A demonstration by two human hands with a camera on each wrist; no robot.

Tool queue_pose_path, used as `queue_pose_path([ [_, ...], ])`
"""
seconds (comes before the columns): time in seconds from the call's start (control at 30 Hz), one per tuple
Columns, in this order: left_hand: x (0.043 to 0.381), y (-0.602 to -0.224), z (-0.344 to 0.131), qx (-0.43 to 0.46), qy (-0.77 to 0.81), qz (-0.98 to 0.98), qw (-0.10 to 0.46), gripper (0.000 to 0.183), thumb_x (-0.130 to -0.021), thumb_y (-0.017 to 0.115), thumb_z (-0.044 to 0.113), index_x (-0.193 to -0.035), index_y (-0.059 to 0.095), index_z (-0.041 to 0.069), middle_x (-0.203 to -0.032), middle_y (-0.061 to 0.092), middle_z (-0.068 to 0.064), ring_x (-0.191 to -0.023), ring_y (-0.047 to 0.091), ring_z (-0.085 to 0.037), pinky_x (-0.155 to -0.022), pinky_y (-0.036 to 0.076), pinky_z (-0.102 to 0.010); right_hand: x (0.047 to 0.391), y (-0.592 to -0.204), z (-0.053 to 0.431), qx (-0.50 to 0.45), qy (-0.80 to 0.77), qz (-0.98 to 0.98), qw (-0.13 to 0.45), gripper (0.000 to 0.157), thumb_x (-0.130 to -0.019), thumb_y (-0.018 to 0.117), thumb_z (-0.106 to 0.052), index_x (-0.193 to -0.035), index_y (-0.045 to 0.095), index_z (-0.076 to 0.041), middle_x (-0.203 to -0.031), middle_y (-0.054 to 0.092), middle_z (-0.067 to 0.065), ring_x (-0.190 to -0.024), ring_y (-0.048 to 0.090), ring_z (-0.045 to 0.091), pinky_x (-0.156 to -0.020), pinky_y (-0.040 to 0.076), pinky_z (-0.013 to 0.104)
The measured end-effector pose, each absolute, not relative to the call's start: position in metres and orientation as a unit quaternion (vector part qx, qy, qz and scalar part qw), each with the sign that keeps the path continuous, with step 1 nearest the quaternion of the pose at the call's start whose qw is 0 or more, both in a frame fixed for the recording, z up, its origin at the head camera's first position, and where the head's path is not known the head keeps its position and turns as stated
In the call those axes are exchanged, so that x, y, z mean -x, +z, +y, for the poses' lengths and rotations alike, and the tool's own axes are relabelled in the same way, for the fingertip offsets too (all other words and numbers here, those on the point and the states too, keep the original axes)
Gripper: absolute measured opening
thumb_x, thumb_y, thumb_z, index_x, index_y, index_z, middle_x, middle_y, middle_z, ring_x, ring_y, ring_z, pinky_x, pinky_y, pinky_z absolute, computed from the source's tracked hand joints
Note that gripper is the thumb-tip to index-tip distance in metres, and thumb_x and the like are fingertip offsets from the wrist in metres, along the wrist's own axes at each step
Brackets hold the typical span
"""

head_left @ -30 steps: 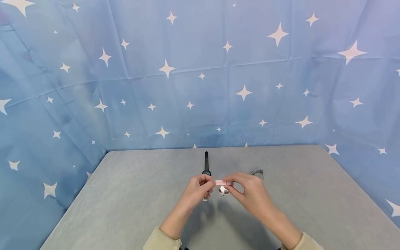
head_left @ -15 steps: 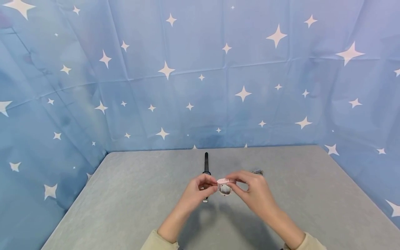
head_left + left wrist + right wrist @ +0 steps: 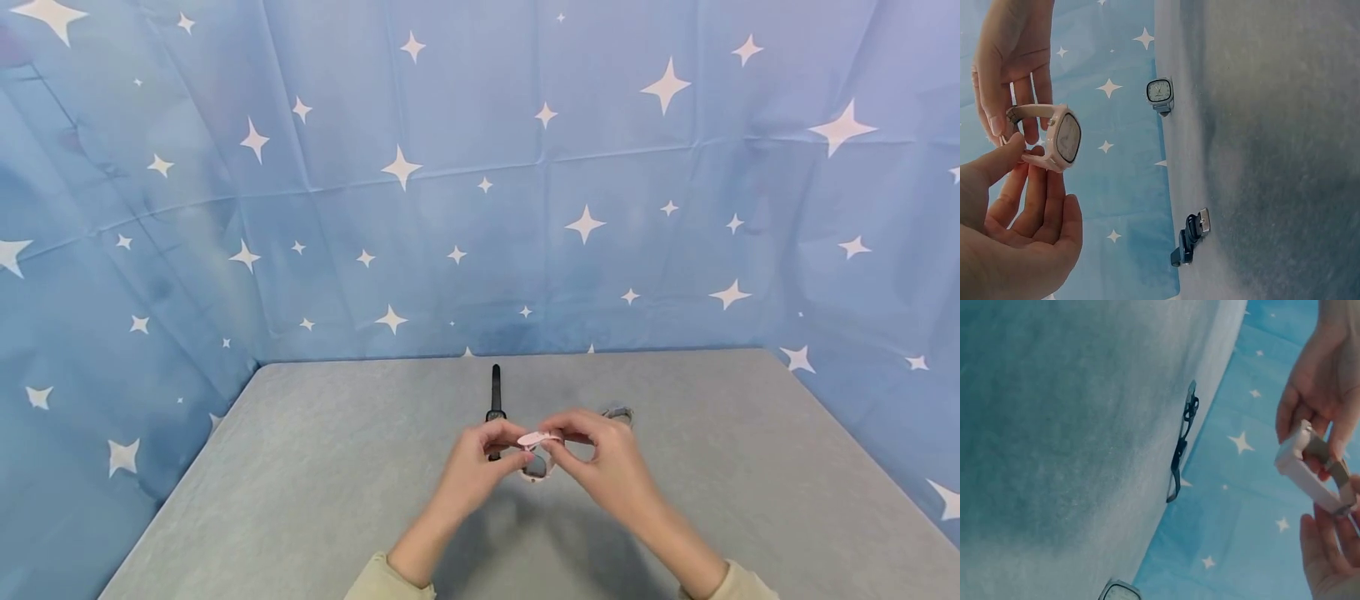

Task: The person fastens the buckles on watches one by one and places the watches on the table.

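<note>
A pale pink wristwatch (image 3: pixel 534 439) is held up over the table between both hands, its strap bent round into a loop. The left hand (image 3: pixel 474 464) pinches the strap between thumb and fingers, close to the case. From the other side the right hand (image 3: pixel 609 454) pinches the strap near its buckle. In the left wrist view the squarish watch face (image 3: pixel 1069 137) points away from the hands, and the buckle end is partly covered by fingertips. The right wrist view shows the watch case (image 3: pixel 1294 447) side-on.
A black watch (image 3: pixel 496 392) lies lengthwise behind the left hand, partly hidden by it. Behind the right hand is a grey watch (image 3: pixel 619 414) with a squarish dial. The grey table (image 3: pixel 337 467) ends at a blue star-patterned curtain (image 3: pixel 480 217).
The left hand has shifted slightly right, closer to the right hand. The pink strap, earlier stretched straight between the hands, now curves, and the watch case has tilted and turned.
</note>
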State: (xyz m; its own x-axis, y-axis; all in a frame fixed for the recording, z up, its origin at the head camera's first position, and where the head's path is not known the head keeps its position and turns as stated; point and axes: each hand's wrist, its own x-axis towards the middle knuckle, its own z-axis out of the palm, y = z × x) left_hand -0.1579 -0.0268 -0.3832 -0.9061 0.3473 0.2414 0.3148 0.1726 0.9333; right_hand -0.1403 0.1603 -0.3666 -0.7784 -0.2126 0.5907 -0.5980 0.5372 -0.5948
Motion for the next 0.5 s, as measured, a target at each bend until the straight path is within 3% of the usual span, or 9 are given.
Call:
queue_pose_path([
  [0.13, 0.1547, -0.3812, -0.0265, -0.223, 0.589, 0.776, 0.017, 0.009, -0.085, 0.071, 0.019, -0.092, 0.069, 0.014, -0.09, 0.071, 0.0, -0.09, 0.065, -0.013, -0.083, 0.051, -0.031, 0.1404, -0.3667, 0.1606, -0.278, 0.374, -0.851, 0.242, 0.021, -0.078, 0.077, -0.016, -0.097, 0.072, -0.025, -0.094, 0.066, -0.015, -0.079, 0.06, 0.001, -0.066, 0.052, 0.022],
  [0.3, 0.1519, -0.3806, -0.0256, -0.218, 0.601, 0.768, 0.03, 0.01, -0.085, 0.07, 0.017, -0.093, 0.069, 0.011, -0.091, 0.071, -0.004, -0.086, 0.066, -0.016, -0.076, 0.052, -0.029, 0.1411, -0.3675, 0.1605, -0.331, 0.347, -0.836, 0.267, 0.026, -0.075, 0.077, -0.005, -0.094, 0.073, -0.023, -0.094, 0.064, -0.012, -0.074, 0.056, 0.001, -0.059, 0.046, 0.015],
  [0.5, 0.1521, -0.3808, -0.0261, -0.217, 0.622, 0.752, 0.034, 0.008, -0.086, 0.069, 0.013, -0.092, 0.068, 0.008, -0.09, 0.07, -0.009, -0.08, 0.066, -0.021, -0.07, 0.053, -0.025, 0.1408, -0.3685, 0.1612, -0.351, 0.336, -0.826, 0.287, 0.028, -0.074, 0.077, -0.002, -0.093, 0.072, -0.022, -0.095, 0.061, -0.011, -0.076, 0.055, 0.002, -0.062, 0.045, 0.014],
])
